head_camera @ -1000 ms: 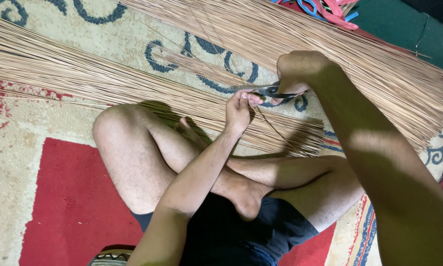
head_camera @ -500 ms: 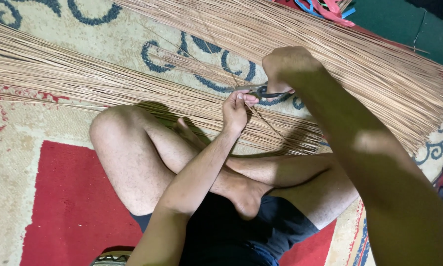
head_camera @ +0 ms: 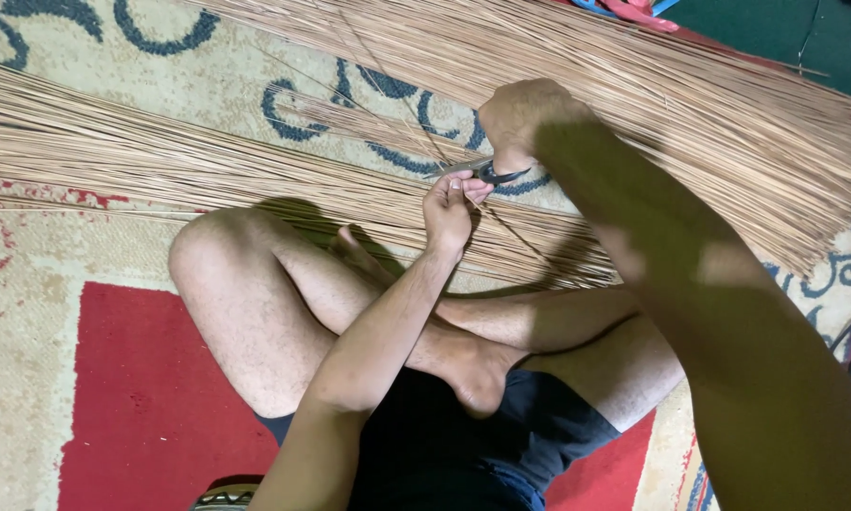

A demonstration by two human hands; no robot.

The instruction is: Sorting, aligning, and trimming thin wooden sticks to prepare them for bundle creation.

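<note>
1. The right hand (head_camera: pixel 525 118) is clenched around a small knife (head_camera: pixel 478 170), its blade lying across a thin stick (head_camera: pixel 397 104).
2. The left hand (head_camera: pixel 449 210) pinches that stick (just beside the blade).
3. Stick bundles (head_camera: pixel 160 161) cover the patterned rug (head_camera: pixel 28 312).

A cream carpet (head_camera: pixel 85 360) with blue scrolls and red patches covers the floor, a dark green cloth (head_camera: pixel 785 33) lying at its far right edge.

Dark navy shorts (head_camera: pixel 501 445) are worn; both arms are left sleeveless and bare, and the legs and feet are uncovered.
</note>
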